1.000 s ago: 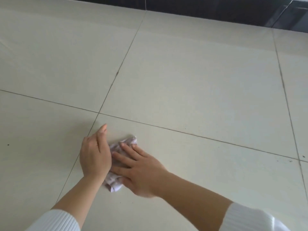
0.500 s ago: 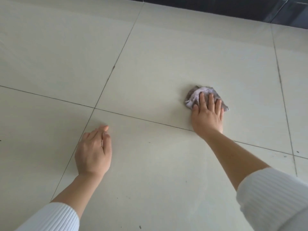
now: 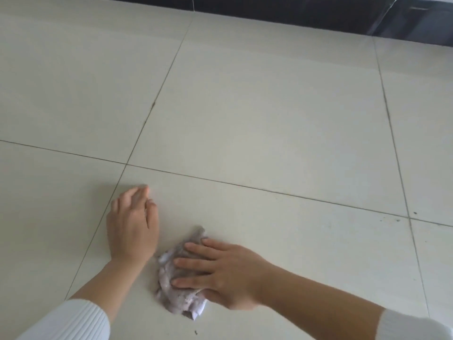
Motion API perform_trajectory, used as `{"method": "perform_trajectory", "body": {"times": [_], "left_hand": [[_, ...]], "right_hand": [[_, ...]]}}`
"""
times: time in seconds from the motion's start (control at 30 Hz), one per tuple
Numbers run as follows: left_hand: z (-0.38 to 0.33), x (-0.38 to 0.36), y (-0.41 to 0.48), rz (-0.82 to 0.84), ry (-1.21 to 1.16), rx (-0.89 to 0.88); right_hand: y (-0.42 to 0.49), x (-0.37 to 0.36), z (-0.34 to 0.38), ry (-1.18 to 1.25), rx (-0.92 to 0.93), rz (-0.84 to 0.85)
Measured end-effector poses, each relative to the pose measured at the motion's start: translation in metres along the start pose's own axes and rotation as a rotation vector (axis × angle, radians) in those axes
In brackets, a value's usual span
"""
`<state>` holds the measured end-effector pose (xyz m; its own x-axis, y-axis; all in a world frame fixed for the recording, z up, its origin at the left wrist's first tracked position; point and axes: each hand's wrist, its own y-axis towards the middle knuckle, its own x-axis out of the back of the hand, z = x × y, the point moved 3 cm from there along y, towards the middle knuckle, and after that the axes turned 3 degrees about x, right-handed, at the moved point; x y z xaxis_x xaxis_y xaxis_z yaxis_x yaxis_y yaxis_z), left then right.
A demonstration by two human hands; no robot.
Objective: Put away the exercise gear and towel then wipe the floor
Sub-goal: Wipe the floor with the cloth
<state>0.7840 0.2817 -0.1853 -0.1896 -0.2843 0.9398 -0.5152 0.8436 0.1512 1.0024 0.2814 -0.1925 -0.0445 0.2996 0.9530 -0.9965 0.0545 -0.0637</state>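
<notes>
A crumpled pale lilac cloth (image 3: pixel 177 296) lies on the cream tiled floor (image 3: pixel 257 114) in the lower middle of the head view. My right hand (image 3: pixel 220 271) presses flat on top of it with straight, spread fingers pointing left. My left hand (image 3: pixel 132 224) rests on the floor just left of the cloth, a small gap away from it, fingers loosely bent and holding nothing. White ribbed sleeves cover both forearms at the bottom edge.
Dark grout lines cross the tiles. A black skirting or wall base (image 3: pixel 306 13) runs along the top edge. A few dark specks (image 3: pixel 414 213) sit on the floor at the right, and one small speck (image 3: pixel 195 332) lies near the cloth.
My right hand has dragged the cloth from far out on the right tile back toward me, beside my left hand. The left hand has stayed on the floor in nearly the same spot.
</notes>
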Motion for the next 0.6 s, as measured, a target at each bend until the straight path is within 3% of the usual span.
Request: {"method": "perform_trajectory", "body": {"times": [0.07, 0.27, 0.5, 0.6], "left_hand": [[-0.003, -0.002, 0.008, 0.056, 0.042, -0.016], [-0.027, -0.029, 0.057, 0.250, 0.119, -0.051], [-0.047, -0.057, 0.148, 0.302, 0.149, -0.072], [-0.036, -0.061, 0.161, 0.238, 0.135, -0.075]], "right_hand": [[-0.005, 0.011, -0.043, -0.047, -0.146, -0.035], [-0.043, 0.055, -0.181, 0.028, -0.938, -0.136], [-0.072, 0.082, -0.274, 0.184, -1.439, -0.237], [-0.076, 0.093, -0.305, 0.189, -1.590, -0.239]]}}
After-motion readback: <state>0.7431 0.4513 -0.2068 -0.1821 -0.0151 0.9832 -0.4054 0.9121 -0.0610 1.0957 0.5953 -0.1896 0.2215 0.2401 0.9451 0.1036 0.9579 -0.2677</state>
